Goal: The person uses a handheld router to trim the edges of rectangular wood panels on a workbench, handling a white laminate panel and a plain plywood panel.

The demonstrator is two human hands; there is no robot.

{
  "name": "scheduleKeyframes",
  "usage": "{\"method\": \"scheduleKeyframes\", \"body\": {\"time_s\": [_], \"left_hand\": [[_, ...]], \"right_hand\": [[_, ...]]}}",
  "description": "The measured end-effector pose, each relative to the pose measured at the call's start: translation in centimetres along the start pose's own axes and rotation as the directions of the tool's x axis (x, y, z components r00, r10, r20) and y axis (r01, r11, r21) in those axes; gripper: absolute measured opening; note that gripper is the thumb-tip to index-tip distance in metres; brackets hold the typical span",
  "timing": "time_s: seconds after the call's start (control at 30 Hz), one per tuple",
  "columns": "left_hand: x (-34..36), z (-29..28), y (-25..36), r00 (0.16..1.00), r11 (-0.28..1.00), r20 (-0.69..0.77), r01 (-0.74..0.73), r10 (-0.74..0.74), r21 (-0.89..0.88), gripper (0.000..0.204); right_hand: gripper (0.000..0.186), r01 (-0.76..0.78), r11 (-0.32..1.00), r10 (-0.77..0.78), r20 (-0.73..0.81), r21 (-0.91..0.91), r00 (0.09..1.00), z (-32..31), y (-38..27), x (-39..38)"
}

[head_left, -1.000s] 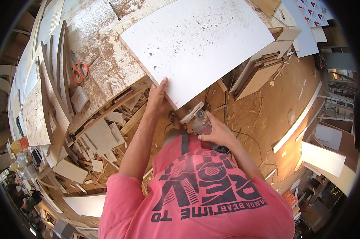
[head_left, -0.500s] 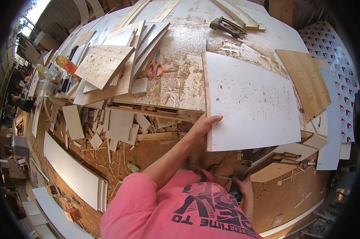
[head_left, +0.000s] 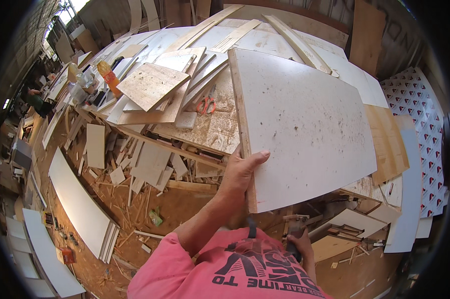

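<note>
The large white panel (head_left: 304, 124) has a smooth, matt laminate face speckled with dust and dark flecks; its exposed edge shows raw, pale brown chipboard. The bench (head_left: 212, 132) beneath is bare particle board — rough, tan and powdered with sawdust. The square offcut (head_left: 153, 85) on the pile has a grainy, unfinished wood face. The scissors (head_left: 205, 105) have glossy orange plastic handles. The plywood sheet (head_left: 387, 144) at the right is light wood with a visible grain, matt. The patterned sheet (head_left: 424, 124) looks smooth — white with red printed shapes. The floor (head_left: 135, 209) is strewn with splintered wood scraps.
</note>
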State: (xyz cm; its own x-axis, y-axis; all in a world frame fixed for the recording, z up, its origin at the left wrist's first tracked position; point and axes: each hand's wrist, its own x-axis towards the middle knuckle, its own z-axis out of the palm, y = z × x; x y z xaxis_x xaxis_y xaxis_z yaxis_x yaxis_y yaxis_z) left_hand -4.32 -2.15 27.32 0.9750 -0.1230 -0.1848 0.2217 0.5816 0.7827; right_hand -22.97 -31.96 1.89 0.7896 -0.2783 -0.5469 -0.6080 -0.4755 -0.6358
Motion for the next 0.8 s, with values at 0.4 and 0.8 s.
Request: {"method": "scheduleKeyframes", "body": {"time_s": [0.4, 0.8], "left_hand": [[3.0, -12.6, 13.4, 0.823, 0.826, -0.291, -0.544, 0.488, -0.15, 0.048], [9.9, -28.9, 18.0, 0.731, 0.822, -0.471, -0.569, 0.493, -0.023, 0.056]], "right_hand": [[0.103, 0.016, 0.998, -0.016, -0.009, 0.056, 1.0, 5.5, -5.1, 0.8], [0.112, -0.023, 0.999, 0.021, -0.048, -0.032, 0.999, 8.6, -9.0, -0.2]]}}
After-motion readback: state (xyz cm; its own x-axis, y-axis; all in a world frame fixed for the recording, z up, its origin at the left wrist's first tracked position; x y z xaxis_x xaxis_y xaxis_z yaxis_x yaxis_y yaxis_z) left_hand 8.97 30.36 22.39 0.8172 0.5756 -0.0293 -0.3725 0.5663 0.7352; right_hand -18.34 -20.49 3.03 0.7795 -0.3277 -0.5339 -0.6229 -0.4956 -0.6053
